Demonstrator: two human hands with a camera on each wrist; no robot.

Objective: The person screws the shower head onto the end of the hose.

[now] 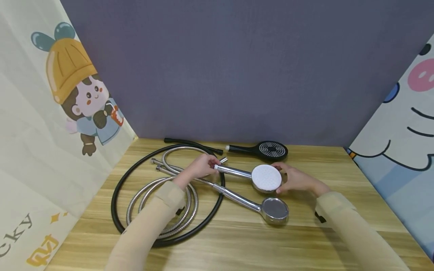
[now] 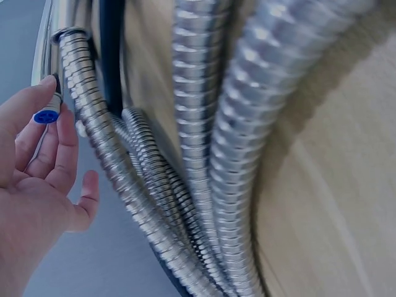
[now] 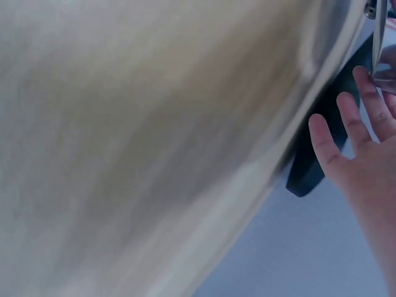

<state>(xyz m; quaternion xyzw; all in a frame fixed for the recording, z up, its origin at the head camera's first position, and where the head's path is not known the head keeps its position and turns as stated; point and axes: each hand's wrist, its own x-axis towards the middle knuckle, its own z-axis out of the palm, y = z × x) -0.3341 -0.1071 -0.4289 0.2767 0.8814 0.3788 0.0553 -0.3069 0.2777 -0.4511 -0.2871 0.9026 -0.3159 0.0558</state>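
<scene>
A chrome shower head with a white spray face (image 1: 266,178) is held level between both hands. My left hand (image 1: 202,166) pinches the end of its handle, where the left wrist view shows a blue insert (image 2: 46,116). On the other side, my right hand (image 1: 300,179) grips the round rim between thumb and fingers; the right wrist view shows only a sliver of this contact. Nearer to me lies a second chrome shower head with a grey face (image 1: 274,209), its handle joined to a metal hose. A black shower head (image 1: 271,150) lies behind, along the wall.
Coiled metal hoses (image 1: 135,201) lie at the left, under and around my left forearm. A black hose (image 1: 114,199) loops around them, its ends near the back. The wooden table (image 1: 305,244) meets a grey panel (image 1: 237,75) at the back and printed sheets at the sides.
</scene>
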